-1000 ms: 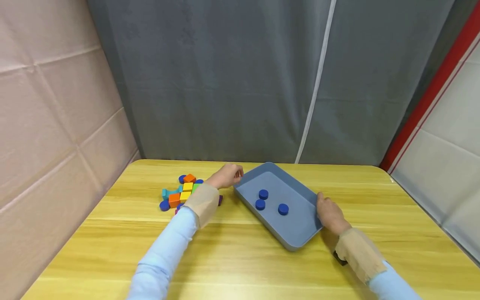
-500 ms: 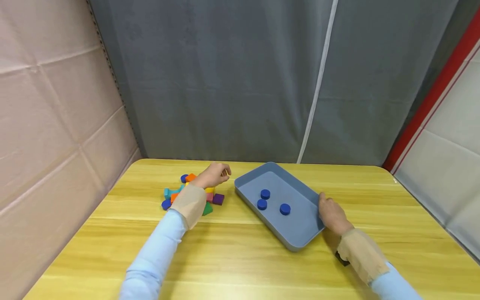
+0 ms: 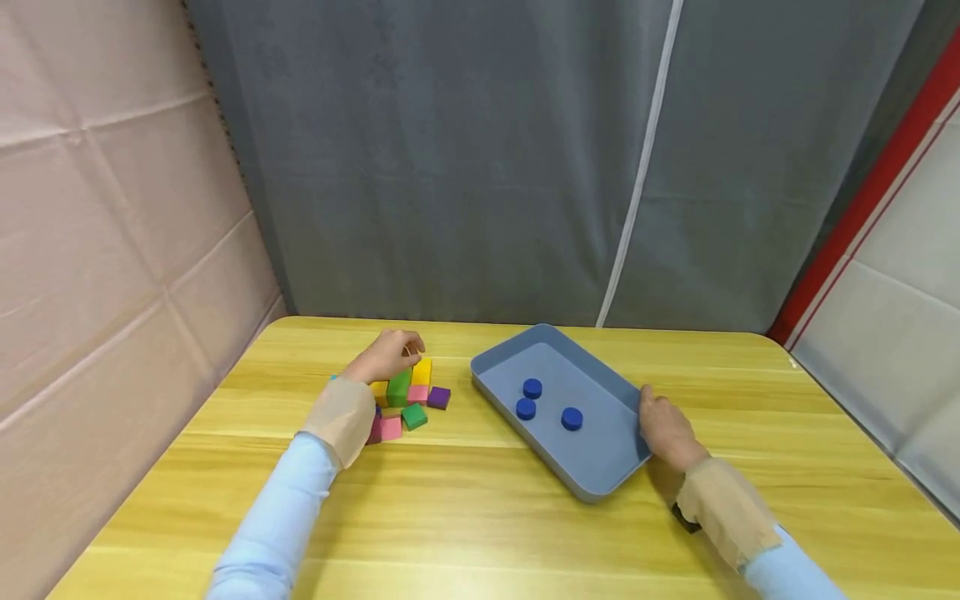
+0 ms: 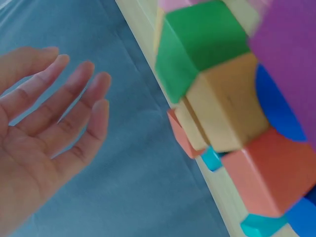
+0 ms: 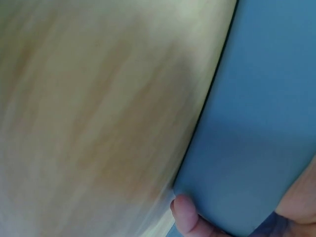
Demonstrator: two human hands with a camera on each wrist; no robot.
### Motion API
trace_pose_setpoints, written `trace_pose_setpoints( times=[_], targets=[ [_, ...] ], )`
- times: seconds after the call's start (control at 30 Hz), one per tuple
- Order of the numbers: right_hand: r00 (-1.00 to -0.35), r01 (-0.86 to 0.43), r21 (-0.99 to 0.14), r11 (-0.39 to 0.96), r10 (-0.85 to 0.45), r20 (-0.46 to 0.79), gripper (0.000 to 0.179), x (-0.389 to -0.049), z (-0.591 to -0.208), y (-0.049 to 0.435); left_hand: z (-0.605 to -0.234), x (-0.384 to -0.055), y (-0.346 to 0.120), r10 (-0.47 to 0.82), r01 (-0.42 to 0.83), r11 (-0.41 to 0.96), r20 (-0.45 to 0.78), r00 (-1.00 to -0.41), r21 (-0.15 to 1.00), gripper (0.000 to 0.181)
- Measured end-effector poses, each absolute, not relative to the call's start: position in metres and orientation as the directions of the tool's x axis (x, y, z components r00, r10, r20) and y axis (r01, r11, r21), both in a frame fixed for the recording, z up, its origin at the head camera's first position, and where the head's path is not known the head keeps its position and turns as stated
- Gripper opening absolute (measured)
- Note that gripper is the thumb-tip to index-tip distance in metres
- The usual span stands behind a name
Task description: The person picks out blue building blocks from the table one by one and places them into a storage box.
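My left hand point(image 3: 386, 354) hovers over the pile of coloured blocks at the left of the table. In the left wrist view its fingers point(image 4: 81, 111) are relaxed and spread, holding nothing. Close by in that view are a green block point(image 4: 207, 37), a yellow-tan block point(image 4: 227, 106), an orange block point(image 4: 276, 173) and a purple block point(image 4: 294, 54). A blue-grey tray point(image 3: 592, 462) carries three blue discs point(image 3: 572, 418). My right hand point(image 3: 666, 429) grips the tray's right rim. The right wrist view shows one fingertip point(image 5: 185, 212) against the tray's edge.
Around the left hand lie a yellow block point(image 3: 422, 372), a small purple block point(image 3: 438, 398), a dark green block point(image 3: 415, 417) and a pink block point(image 3: 392, 428). The wooden table point(image 3: 480, 533) ends at a grey curtain point(image 3: 465, 167) behind; a pale padded wall point(image 3: 127, 250) stands left.
My left hand has moved left, from the tray's left corner to above the blocks, uncovering the green, yellow and purple ones. The right hand, tray and discs hold their places.
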State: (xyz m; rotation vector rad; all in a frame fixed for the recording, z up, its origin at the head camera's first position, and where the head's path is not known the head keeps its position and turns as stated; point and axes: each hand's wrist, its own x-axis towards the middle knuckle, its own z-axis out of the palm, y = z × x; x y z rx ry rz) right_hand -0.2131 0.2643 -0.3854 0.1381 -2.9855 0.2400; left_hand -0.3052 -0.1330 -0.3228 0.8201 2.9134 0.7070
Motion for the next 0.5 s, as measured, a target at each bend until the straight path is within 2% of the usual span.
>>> trace_pose_setpoints(
  times=[0.2, 0.5],
  targets=[
    [-0.989, -0.093, -0.162, 0.982, -0.072, 0.132, 0.023, -0.213, -0.386, 0.264, -0.326, -0.304, -0.148, 0.471, 0.447, 0.778, 0.062, -0.88, 0.44, 0.02],
    [-0.987, -0.095, -0.154, 0.983, -0.072, 0.147, 0.023, -0.212, -0.386, 0.266, -0.331, -0.296, -0.173, 0.388, 0.313, 0.838, -0.085, -0.918, 0.447, 0.029]
  ],
)
